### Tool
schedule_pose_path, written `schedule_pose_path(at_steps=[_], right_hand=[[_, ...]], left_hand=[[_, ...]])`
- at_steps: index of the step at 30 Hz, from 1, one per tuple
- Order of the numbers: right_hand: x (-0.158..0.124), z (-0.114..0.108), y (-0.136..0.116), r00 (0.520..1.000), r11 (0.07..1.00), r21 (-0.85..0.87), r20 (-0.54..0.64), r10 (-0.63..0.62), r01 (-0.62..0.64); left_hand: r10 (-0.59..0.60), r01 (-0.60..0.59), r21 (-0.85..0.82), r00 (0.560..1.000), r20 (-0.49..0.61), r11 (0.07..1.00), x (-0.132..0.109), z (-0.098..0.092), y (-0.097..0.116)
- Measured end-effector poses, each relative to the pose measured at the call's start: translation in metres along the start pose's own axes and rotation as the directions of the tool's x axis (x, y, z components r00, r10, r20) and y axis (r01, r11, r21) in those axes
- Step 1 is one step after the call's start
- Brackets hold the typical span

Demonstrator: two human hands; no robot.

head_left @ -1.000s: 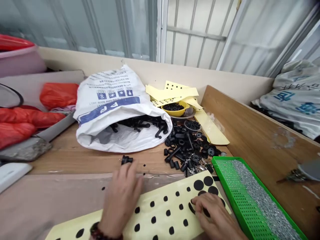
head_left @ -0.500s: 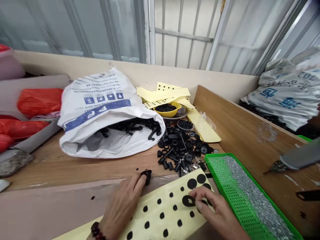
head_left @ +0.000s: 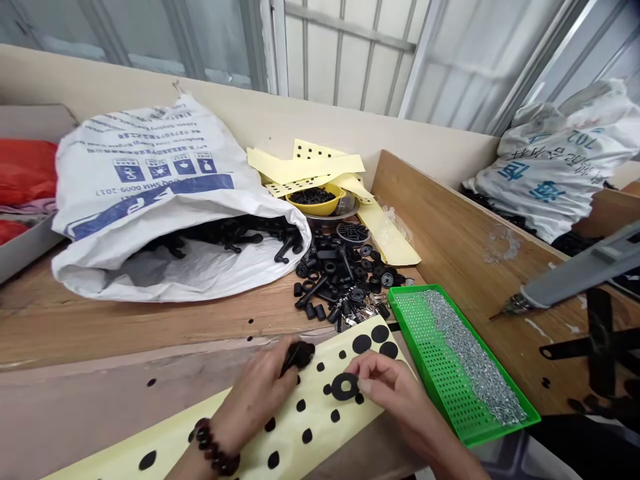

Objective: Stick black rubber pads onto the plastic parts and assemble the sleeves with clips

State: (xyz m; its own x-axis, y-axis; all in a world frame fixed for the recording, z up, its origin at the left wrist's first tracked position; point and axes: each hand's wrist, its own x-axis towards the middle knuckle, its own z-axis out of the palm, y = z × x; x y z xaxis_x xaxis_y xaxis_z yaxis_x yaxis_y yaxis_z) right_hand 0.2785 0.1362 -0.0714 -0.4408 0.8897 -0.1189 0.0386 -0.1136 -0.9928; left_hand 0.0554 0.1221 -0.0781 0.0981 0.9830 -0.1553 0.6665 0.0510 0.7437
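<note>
My left hand (head_left: 260,393) lies on a pale yellow sheet (head_left: 280,427) dotted with black round stickers, its fingers closed round a small black plastic part (head_left: 299,355). My right hand (head_left: 395,393) pinches a black ring-shaped sticker (head_left: 344,386) at its edge, just above the sheet. The two hands are a short way apart, the ring between them. A beaded bracelet (head_left: 215,445) is on my left wrist.
A heap of black plastic parts (head_left: 345,283) lies behind the sheet. An open white sack (head_left: 150,200) holds more. A green perforated tray (head_left: 460,360) of small metal screws stands at the right. A yellow bowl (head_left: 317,200), a wooden divider (head_left: 470,247) and a power screwdriver (head_left: 575,273) are further off.
My left hand picked the black part off the table and carried it onto the sheet. My right hand peeled the ring sticker up and moved it left. The camera turned right.
</note>
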Motion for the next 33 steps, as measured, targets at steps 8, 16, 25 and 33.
schedule_pose_path(at_steps=[8,16,25,33], right_hand=[[0.008,0.002,0.004,1.0,0.994,0.104,0.018,0.026,-0.027],[0.009,0.01,0.001,0.995,0.991,0.117,0.083,0.058,-0.067],[0.01,0.013,-0.001,0.993,0.992,0.093,0.082,0.079,-0.087],[0.01,0.013,0.002,0.993,0.994,0.062,0.083,0.08,-0.085]], left_hand=[[-0.156,0.3,-0.591,0.946,0.283,0.749,-0.014,0.01,0.023],[-0.276,0.343,-0.433,0.938,0.211,0.834,-0.027,-0.004,0.052],[-0.224,0.33,-0.468,0.937,0.267,0.82,-0.028,-0.003,0.049],[-0.145,0.253,-0.538,0.961,0.235,0.804,-0.029,-0.001,0.05]])
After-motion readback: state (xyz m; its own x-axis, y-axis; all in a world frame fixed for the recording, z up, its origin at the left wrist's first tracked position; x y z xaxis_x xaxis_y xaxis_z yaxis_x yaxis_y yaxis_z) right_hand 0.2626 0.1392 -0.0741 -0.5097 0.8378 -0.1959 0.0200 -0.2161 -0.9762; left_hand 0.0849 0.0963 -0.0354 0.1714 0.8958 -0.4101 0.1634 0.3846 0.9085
